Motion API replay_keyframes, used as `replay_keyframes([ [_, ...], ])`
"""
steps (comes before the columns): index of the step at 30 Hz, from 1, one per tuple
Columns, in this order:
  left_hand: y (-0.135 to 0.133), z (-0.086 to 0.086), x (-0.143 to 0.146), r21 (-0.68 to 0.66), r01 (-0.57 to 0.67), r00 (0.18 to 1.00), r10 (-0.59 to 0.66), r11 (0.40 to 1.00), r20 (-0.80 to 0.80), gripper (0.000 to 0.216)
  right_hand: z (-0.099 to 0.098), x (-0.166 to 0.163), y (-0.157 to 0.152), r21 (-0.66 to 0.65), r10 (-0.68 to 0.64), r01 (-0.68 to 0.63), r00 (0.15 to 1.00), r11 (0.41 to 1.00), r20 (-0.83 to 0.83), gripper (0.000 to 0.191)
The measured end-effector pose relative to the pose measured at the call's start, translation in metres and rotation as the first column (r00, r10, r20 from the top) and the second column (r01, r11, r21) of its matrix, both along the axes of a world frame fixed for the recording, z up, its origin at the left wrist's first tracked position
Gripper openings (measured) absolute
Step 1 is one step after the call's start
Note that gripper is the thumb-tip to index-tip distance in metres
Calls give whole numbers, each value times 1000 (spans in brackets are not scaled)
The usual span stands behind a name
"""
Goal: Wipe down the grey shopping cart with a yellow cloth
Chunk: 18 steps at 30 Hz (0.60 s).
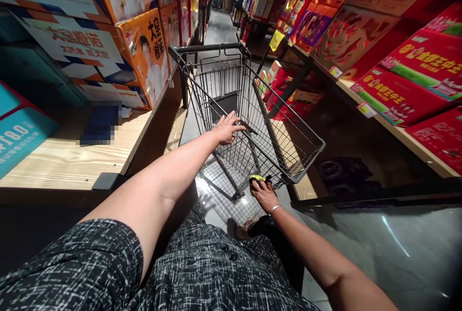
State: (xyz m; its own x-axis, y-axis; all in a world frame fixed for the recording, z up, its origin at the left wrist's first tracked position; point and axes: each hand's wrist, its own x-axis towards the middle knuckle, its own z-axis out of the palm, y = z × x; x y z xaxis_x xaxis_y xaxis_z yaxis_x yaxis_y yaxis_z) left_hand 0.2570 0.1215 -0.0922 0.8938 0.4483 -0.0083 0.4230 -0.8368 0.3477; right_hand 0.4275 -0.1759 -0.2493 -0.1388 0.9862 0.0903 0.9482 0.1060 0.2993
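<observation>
A black wire shopping cart [288, 125] stands in a store aisle in front of me, its basket empty. My left hand [227, 128] reaches over the near left rim of the cart with fingers stretched out, holding nothing. My right hand [264, 194] is closed round the cart's handle [260, 179], which has a yellow-green piece on it. A thin bracelet is on my right wrist.
A wooden shelf [72, 161] on the left carries large orange and white boxes [144, 56] and a teal box [18, 133]. Red gift boxes [407, 80] fill the shelves on the right. The glossy grey floor [378, 248] runs along the aisle ahead.
</observation>
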Motion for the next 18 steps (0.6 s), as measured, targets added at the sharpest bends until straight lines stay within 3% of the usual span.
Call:
replay_keyframes([
  [3, -1, 1, 2, -4, 0, 1000, -1, 1000, -24, 67, -30, -12, 0, 25, -2, 2, 1000, 1000, -27, 35],
  [7, -2, 2, 4, -15, -5, 999, 4, 1000, -44, 67, -28, -22, 15, 57, 33, -31, 999, 998, -42, 36],
  [10, -2, 3, 3, -14, -15, 999, 14, 1000, -50, 68, 4, -23, 27, 76, 52, -49, 998, 996, -34, 38],
  [13, -2, 6, -1, -15, -37, 997, 36, 999, -67, 67, 58, -16, 27, 201, -15, 20, 999, 979, -31, 48],
  [16, -4, 11, -4, -2, -51, 994, 51, 999, -93, 71, 111, -2, 17, 402, -107, 139, 989, 905, -101, 54],
  [18, -7, 13, -3, 19, -72, 990, 74, 997, -116, 73, 129, 9, 8, 479, -132, 187, 980, 858, -146, 53],
])
